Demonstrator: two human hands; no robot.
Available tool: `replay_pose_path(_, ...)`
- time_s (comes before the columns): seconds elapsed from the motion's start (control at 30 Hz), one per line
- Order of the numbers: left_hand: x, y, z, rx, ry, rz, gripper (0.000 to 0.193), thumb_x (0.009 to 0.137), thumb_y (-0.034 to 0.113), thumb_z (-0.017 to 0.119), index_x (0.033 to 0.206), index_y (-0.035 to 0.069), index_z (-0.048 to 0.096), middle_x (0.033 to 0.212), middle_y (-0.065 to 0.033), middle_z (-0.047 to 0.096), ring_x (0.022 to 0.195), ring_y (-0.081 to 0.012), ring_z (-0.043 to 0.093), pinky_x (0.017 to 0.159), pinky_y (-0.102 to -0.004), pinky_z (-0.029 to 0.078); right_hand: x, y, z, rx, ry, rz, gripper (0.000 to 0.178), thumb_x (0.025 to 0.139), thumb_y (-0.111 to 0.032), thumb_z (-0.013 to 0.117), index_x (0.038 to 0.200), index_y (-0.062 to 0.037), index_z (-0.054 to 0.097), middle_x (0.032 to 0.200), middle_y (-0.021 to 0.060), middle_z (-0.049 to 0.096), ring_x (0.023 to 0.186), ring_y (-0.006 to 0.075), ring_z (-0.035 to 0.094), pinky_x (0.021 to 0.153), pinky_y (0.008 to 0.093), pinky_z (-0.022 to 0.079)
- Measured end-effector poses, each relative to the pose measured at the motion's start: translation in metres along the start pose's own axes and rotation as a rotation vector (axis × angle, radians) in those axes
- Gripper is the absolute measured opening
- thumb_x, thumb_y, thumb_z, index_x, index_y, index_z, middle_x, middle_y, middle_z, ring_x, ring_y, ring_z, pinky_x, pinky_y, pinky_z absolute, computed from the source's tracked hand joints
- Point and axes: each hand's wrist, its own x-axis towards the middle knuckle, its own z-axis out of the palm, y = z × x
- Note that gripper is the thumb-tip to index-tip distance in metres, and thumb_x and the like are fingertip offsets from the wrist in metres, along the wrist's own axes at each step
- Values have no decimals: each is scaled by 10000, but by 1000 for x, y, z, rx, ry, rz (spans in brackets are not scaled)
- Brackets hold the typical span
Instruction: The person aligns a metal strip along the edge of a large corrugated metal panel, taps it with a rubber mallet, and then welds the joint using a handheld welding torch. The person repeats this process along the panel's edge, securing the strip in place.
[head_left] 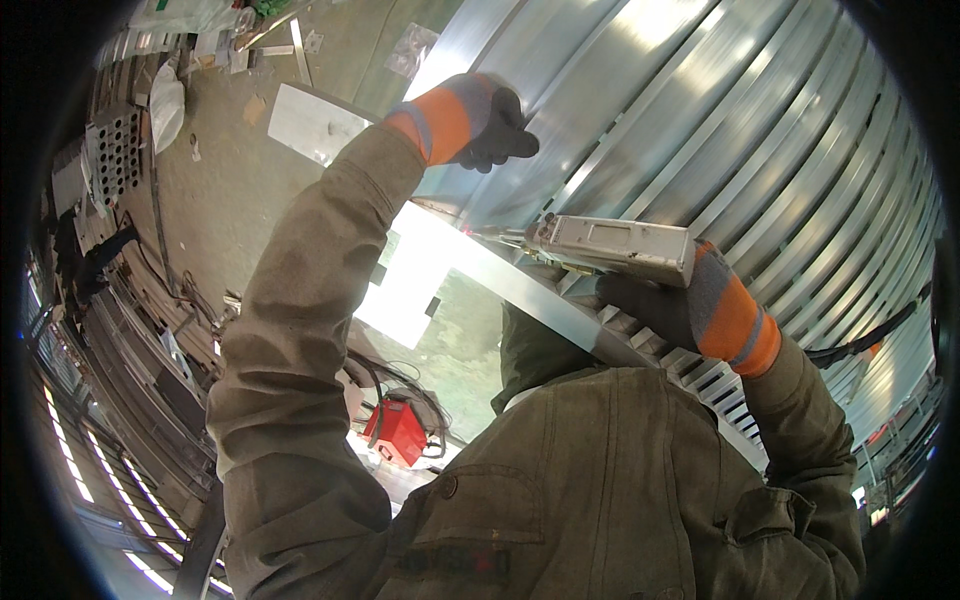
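My right hand, in a dark glove with an orange and grey cuff, grips a boxy grey handheld welding gun. The gun's narrow nozzle points left, and a small red spot glows near its tip. Below the nozzle runs a long, pale metal bar, at the edge of a wide panel of parallel silvery metal slats. Over the panel's left part is my left hand, gloved the same way. Its fingers are curled in and its thumb sticks out to the right; I see nothing in it. Whether it touches the slats, I cannot tell.
A flat metal piece juts out left of my left forearm. On the floor below are a red box and dark cables. At the far left stand a perforated metal part and stacked long profiles. A black hose runs off right.
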Motion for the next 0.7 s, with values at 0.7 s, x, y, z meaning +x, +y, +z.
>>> replay_pose_path(0.7, -10, 10, 0, 34, 46, -13, 447, 966, 479, 758, 859, 46, 780, 769, -80, 767, 675, -189, 745, 643, -336, 608, 0, 14, 2, 289, -48, 85, 446, 1009, -248, 835, 1390, -62, 698, 1193, 133, 803, 1026, 201, 786, 887, 352, 658)
